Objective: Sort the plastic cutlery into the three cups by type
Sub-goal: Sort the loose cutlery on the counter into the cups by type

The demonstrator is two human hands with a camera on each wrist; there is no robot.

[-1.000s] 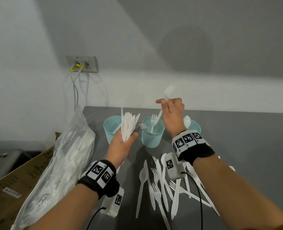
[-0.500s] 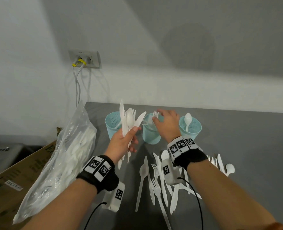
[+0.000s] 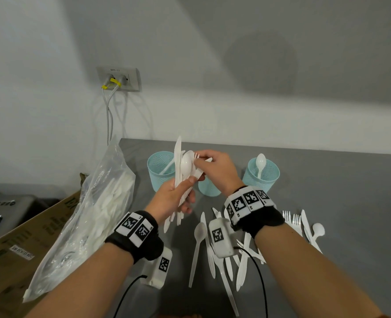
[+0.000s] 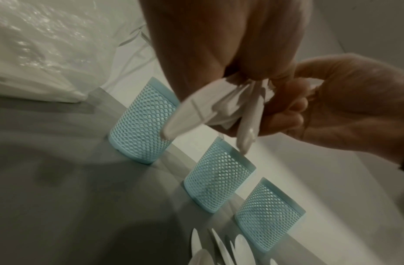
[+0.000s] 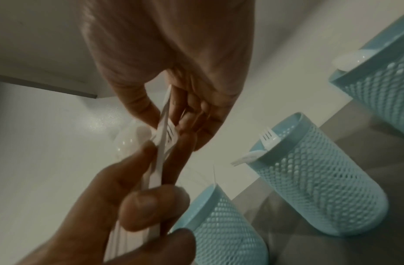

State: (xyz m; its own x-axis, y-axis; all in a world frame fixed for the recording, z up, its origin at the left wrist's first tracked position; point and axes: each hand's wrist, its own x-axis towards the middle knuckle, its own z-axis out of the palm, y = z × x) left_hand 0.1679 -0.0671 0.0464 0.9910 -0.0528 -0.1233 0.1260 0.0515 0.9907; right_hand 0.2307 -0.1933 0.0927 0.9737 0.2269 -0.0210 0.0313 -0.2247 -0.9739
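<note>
- Currently my left hand (image 3: 175,198) is gripping a mixed bundle of cutlery (image 3: 182,173) upright, thumb clamping it across the front, over the gap between the left cup (image 3: 159,174) and the middle cup (image 3: 209,188).
- My right hand (image 3: 215,171) is reaching in from 3 o'clock, fingertips (image 5: 151,111) pinching one fork (image 5: 165,138) at the bundle's top.
- Doing it well, I reckon: I'm pulling straight up along the handles, keeping my left thumb tight so neighbours aren't dragging out.
- Target: middle cup, at 6 o'clock below the pinch. Right cup (image 3: 262,174), at 3 o'clock, is holding a spoon.
- Right wrist view is showing tines between my fingers, plus forks (image 5: 259,145) sitting in the middle cup; head view is hiding that cup's mouth behind my hand.
- Left wrist view is showing handle ends (image 4: 189,114) fanning below my fist.
- Only the head view is showing loose cutlery (image 3: 222,253) lying at 6 o'clock, bag (image 3: 98,207) at 9.
</note>
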